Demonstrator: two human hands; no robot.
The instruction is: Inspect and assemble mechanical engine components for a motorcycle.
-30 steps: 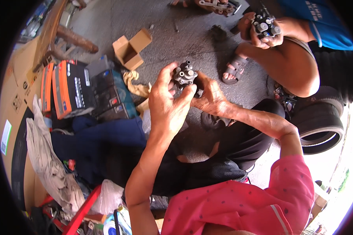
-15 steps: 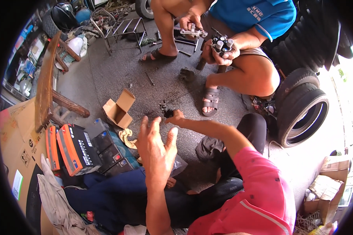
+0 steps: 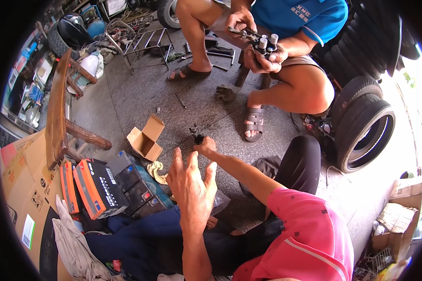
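Observation:
My right hand [image 3: 205, 145] is stretched out low over the floor, fingers closed on a dark metal assembly [image 3: 196, 136] whose details are too small to make out. Nearer me, my left hand [image 3: 191, 182] is raised, empty, fingers apart. An opened small cardboard box [image 3: 150, 146] lies left of the assembly, with a crumpled yellowish cloth [image 3: 155, 174] below it. Across from me a person in blue [image 3: 293, 14] holds another metal assembly with pale cylinders [image 3: 263, 46] and a flat metal piece [image 3: 241, 32] against it.
Stacked tyres [image 3: 365, 131] stand right; boxed batteries [image 3: 101, 189], dark batteries [image 3: 136, 185] and a wooden bench [image 3: 56, 126] are left. A metal rack [image 3: 150, 47], a rod [image 3: 180, 99] and a dark part [image 3: 225, 93] lie farther off. Cardboard boxes [image 3: 398, 220] sit lower right.
My left hand has let go of the assembly; my right hand has carried it forward and down. The other person's flat piece has moved onto their assembly. The view has tilted up.

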